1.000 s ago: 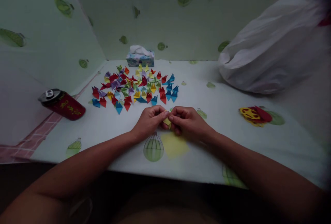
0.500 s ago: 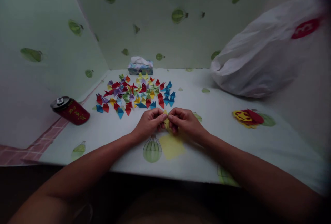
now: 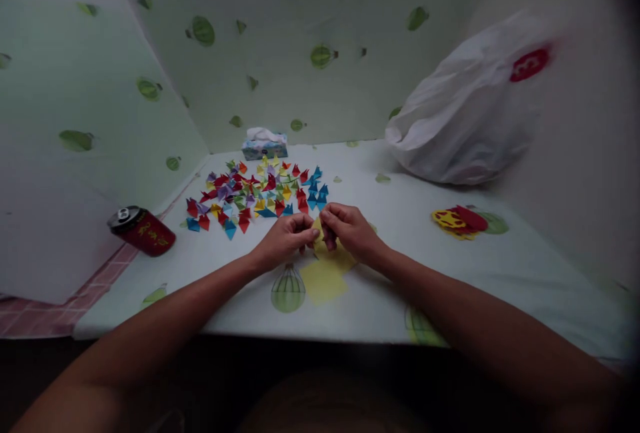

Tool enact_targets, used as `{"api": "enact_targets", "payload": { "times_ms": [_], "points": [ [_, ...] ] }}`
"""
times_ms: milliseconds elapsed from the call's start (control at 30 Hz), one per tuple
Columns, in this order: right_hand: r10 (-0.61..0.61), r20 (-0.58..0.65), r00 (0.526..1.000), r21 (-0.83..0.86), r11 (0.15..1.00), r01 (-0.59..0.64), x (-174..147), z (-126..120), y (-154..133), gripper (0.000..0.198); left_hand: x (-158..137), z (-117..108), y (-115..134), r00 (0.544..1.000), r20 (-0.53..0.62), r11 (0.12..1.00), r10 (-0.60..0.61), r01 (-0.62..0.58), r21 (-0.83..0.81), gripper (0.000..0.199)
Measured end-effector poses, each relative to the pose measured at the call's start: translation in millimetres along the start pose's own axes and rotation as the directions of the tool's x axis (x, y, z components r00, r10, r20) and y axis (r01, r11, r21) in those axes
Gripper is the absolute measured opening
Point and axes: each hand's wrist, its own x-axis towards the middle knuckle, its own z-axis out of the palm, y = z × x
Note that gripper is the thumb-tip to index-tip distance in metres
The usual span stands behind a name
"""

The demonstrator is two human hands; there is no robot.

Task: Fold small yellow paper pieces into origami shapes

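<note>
A small folded piece of yellow paper (image 3: 318,228) is pinched between my two hands above the table. My left hand (image 3: 285,241) grips its left side between thumb and fingers. On the other side, my right hand (image 3: 351,232) pinches its upper right edge, a little higher than the left. The exact shape of the fold is partly covered by my fingers. Just below my hands, flat yellow paper (image 3: 324,282) lies on the table. Beyond them spreads a cluster of small folded paper cranes (image 3: 245,200) in red, blue, purple, green, orange and yellow.
A red drink can (image 3: 150,233) lies tilted at the left. The tissue box (image 3: 265,148) stands by the back wall. At the right are a large white plastic bag (image 3: 460,120) and red and yellow flat cut-out pieces (image 3: 460,221). The table's front edge (image 3: 310,338) runs below my forearms.
My right hand has risen slightly relative to the left, and more yellow paper shows beneath my hands. The camera view has shifted to the right and tilted up a little.
</note>
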Motion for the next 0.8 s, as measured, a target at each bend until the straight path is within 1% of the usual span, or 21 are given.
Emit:
{"api": "enact_targets", "payload": {
  "times_ms": [100,200,300,433,567,700,800],
  "points": [
    [0.01,0.06,0.998,0.071,0.997,-0.014,2,-1,0,0.04,2,0,4,0.999,-0.019,0.998,-0.026,0.027,0.054,0.028],
    [-0.001,0.105,0.994,0.029,1.0,-0.002,4,-3,0,0.038,2,2,5,0.998,-0.051,0.994,-0.03,0.035,0.103,0.026],
    [-0.039,0.084,0.996,-0.001,0.999,0.039,5,-4,-1,0.033,3,2,5,0.998,-0.058,0.998,-0.032,0.035,0.058,0.027],
    [-0.039,0.042,0.998,0.027,0.999,0.038,4,-4,-3,0.029,5,1,9,0.997,-0.045,0.998,-0.056,0.056,0.009,0.028],
    [-0.049,0.013,0.999,0.051,0.998,0.048,3,-3,-3,0.03,5,6,13,0.996,-0.086,0.999,-0.026,0.024,-0.021,0.03],
    [-0.05,-0.018,0.999,0.084,0.995,0.051,6,-5,-1,0.037,9,12,12,0.993,-0.117,0.999,-0.005,-0.001,-0.054,0.032],
    [-0.038,0.008,0.999,0.098,0.994,0.038,9,-7,1,0.042,13,12,10,0.991,-0.131,0.999,0.012,-0.016,-0.032,0.033]
  ]
}}
